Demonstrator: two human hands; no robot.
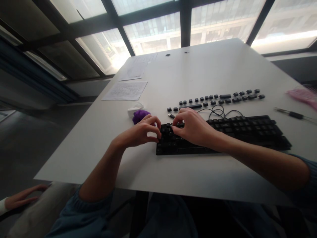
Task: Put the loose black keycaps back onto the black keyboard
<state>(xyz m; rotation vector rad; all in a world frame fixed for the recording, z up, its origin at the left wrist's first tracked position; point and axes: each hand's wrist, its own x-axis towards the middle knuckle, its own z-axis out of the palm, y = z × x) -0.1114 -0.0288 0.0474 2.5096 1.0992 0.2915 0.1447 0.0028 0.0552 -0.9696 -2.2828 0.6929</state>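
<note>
A black keyboard [250, 132] lies on the white table, some of its key positions bare. My left hand [148, 129] is at its left end, fingers curved and thumb apart from them, touching the left edge. Over the upper left keys is my right hand [189, 125], thumb and index finger pinched together; whatever is between them is too small to make out. Loose black keycaps [225, 96] are laid out in two rows behind the keyboard. The cable [218, 112] lies coiled between the keycaps and the keyboard, near a USB plug [171, 115].
A purple cloth [140, 116] and a white tissue pack [135, 109] sit beyond my left hand. Papers [126, 91] lie at the table's left side. On the right are a screwdriver-like tool [296, 115] and a pink mesh item [303, 97]. Another person's hand [23, 198] shows lower left.
</note>
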